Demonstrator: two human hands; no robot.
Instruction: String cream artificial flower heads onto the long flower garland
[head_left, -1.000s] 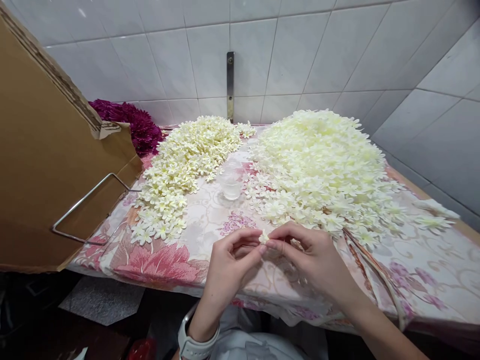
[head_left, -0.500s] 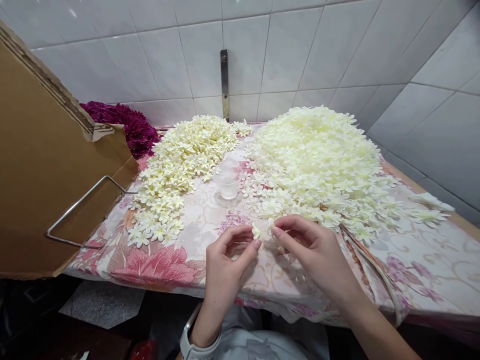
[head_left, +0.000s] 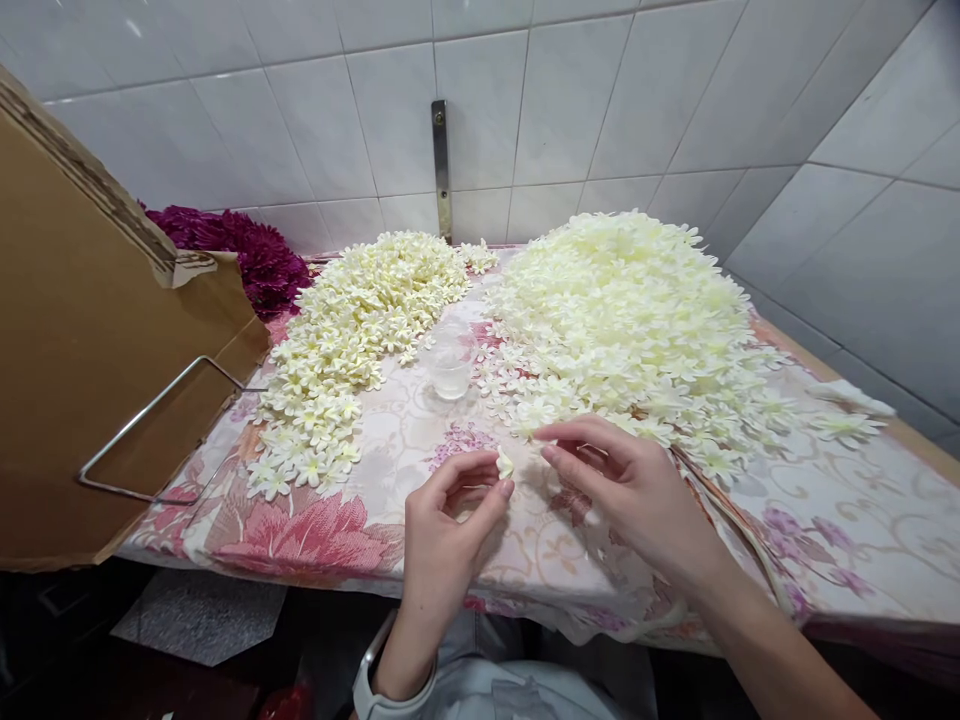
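Observation:
My left hand (head_left: 448, 525) pinches a small cream-white flower (head_left: 505, 463) between thumb and forefinger, over the front of the table. My right hand (head_left: 611, 490) is just right of it, at the near edge of a big heap of pale flower petals (head_left: 626, 320). Its thumb and forefinger are parted, and I make out nothing between them. Beyond my hands stands a small clear plastic cup (head_left: 451, 375). Left of the cup lies a long heap of small cream flowers (head_left: 367, 310).
A cardboard box (head_left: 97, 350) and a bent metal wire handle (head_left: 161, 420) are at the left. Purple flowers (head_left: 247, 255) lie behind it. A floral tablecloth (head_left: 300, 530) covers the table. Strips of cord (head_left: 739, 525) lie to the right. Behind is a tiled wall with a metal bracket (head_left: 441, 160).
My right hand's fingers have parted from the white piece they pinched and shifted slightly up, away from the left hand. The left hand keeps its flower. The view has shifted slightly.

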